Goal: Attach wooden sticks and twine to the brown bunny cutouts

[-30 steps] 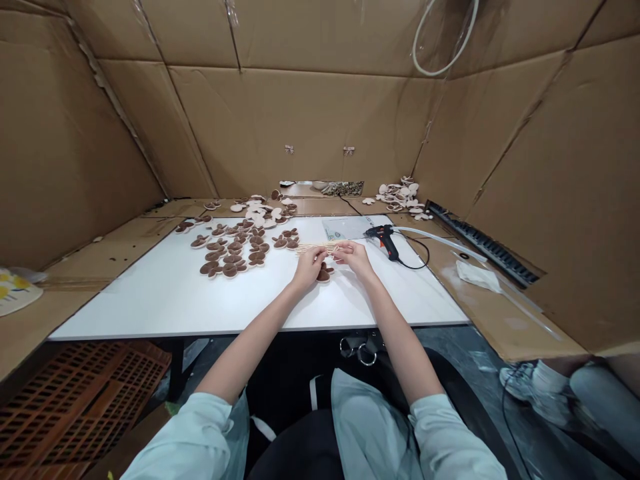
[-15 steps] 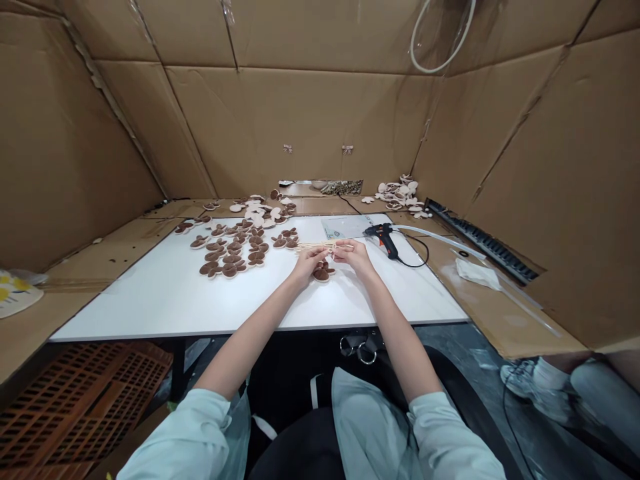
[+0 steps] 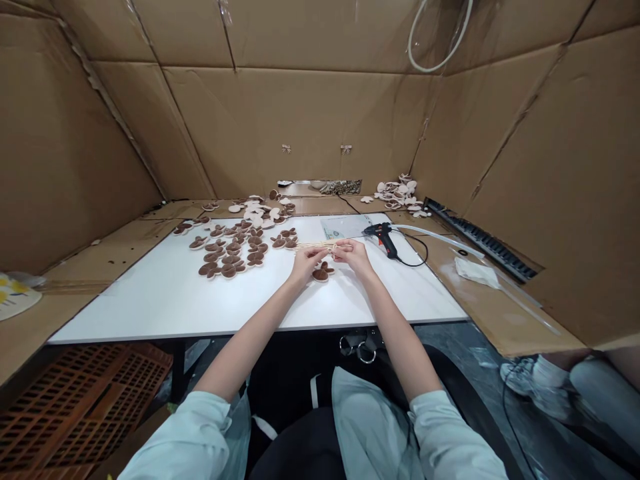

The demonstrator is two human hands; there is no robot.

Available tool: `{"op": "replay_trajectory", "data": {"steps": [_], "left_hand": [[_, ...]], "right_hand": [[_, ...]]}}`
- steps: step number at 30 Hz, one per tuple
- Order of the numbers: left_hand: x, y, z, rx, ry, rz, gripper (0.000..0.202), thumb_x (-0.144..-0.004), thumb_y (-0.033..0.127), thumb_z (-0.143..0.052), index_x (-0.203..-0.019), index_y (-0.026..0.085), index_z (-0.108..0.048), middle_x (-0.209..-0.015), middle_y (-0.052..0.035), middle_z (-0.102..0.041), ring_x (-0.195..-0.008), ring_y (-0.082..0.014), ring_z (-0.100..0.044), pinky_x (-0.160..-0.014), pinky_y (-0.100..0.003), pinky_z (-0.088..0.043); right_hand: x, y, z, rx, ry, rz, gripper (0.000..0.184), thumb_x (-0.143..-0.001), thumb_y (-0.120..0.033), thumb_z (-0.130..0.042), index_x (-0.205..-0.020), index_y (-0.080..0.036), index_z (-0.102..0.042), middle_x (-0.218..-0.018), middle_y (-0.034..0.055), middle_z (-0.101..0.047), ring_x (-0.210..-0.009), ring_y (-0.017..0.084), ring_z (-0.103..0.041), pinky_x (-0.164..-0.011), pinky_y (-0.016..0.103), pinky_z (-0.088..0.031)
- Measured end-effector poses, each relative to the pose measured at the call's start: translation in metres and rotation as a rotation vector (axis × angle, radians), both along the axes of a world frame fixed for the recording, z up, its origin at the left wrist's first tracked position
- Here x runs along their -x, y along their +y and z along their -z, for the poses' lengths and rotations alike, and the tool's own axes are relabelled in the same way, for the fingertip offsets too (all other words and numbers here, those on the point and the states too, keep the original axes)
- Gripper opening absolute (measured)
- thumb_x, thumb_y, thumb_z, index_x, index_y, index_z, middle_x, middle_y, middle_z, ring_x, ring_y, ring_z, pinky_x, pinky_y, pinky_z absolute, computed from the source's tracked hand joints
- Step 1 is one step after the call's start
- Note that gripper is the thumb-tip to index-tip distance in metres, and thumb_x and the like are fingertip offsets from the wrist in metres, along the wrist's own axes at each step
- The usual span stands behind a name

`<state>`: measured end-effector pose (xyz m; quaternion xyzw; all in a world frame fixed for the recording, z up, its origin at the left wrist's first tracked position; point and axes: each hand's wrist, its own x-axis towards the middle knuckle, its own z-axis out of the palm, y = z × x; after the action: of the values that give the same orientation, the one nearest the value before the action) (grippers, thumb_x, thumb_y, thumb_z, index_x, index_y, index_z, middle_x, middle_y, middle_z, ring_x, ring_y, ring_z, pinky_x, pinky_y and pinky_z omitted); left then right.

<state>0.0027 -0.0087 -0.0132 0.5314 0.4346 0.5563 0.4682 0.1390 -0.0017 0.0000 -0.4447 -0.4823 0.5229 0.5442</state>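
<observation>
Just past the near edge of the white table (image 3: 150, 313), the person's left hand (image 3: 307, 263) and right hand (image 3: 353, 257) are both curled almost closed, their fingertips pinching a bundle of thin wooden sticks (image 3: 315, 247) that runs crosswise just above the tabletop. A brown-and-cream cutout (image 3: 321, 272) lies on the table right below the hands. Further left sits a crowd of matching cutouts (image 3: 230, 257). To the right, a black-and-orange glue gun (image 3: 384, 240) lies beside a printed sheet (image 3: 345, 227), and a crumpled paper towel (image 3: 476, 272) rests on the cardboard past the table's edge. Farthest off, a heap of pale cutouts (image 3: 397, 190) lies against the cardboard walls (image 3: 300, 113).
</observation>
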Motion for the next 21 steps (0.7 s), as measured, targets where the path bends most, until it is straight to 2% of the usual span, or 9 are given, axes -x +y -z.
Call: {"op": "replay_trajectory", "data": {"steps": [6,10,15,18,21], "left_hand": [[-0.003,-0.002,0.000,0.022,-0.053,0.061,0.028,-0.055,0.041,-0.066,-0.066,0.016,-0.058,-0.056,0.0028,-0.054,-0.048,-0.0092,-0.048,-0.046,-0.023,-0.037],[-0.004,-0.002,0.000,0.005,-0.019,0.043,0.025,-0.059,0.039,-0.063,-0.067,0.016,-0.057,-0.060,0.0018,-0.055,-0.050,-0.0094,-0.049,-0.047,-0.022,-0.039],[-0.002,-0.006,-0.002,-0.126,0.192,-0.143,0.016,-0.060,0.026,-0.062,-0.072,0.015,-0.060,-0.078,-0.0026,-0.063,-0.059,-0.0097,-0.053,-0.059,-0.024,-0.043],[-0.002,-0.009,-0.004,-0.170,0.323,-0.171,0.013,-0.062,0.027,-0.061,-0.068,0.015,-0.061,-0.072,-0.0024,-0.064,-0.059,-0.0114,-0.054,-0.060,-0.024,-0.043],[-0.001,-0.012,-0.005,-0.183,0.363,-0.163,0.017,-0.066,0.032,-0.059,-0.065,0.015,-0.062,-0.062,-0.0019,-0.063,-0.059,-0.0134,-0.056,-0.060,-0.025,-0.043]], "right_hand": [[0.001,0.000,-0.001,0.019,0.001,0.010,0.031,-0.047,-0.018,-0.074,-0.070,-0.017,-0.053,-0.050,-0.0053,-0.057,-0.046,0.009,-0.054,-0.054,0.025,-0.049],[0.001,0.000,-0.001,0.020,0.001,0.012,0.030,-0.048,-0.017,-0.073,-0.070,-0.017,-0.053,-0.050,-0.0054,-0.057,-0.046,0.009,-0.055,-0.054,0.025,-0.049],[0.002,0.000,-0.001,0.019,-0.007,0.011,0.030,-0.048,-0.018,-0.072,-0.070,-0.017,-0.053,-0.051,-0.0048,-0.058,-0.047,0.009,-0.055,-0.054,0.025,-0.049],[0.001,-0.001,0.000,0.002,-0.012,0.007,0.032,-0.045,-0.020,-0.073,-0.069,-0.017,-0.053,-0.051,-0.0052,-0.057,-0.047,0.009,-0.055,-0.054,0.025,-0.048],[0.001,0.000,0.001,-0.008,-0.017,-0.003,0.034,-0.043,-0.022,-0.074,-0.069,-0.016,-0.053,-0.050,-0.0051,-0.057,-0.048,0.010,-0.055,-0.054,0.025,-0.048]]}}
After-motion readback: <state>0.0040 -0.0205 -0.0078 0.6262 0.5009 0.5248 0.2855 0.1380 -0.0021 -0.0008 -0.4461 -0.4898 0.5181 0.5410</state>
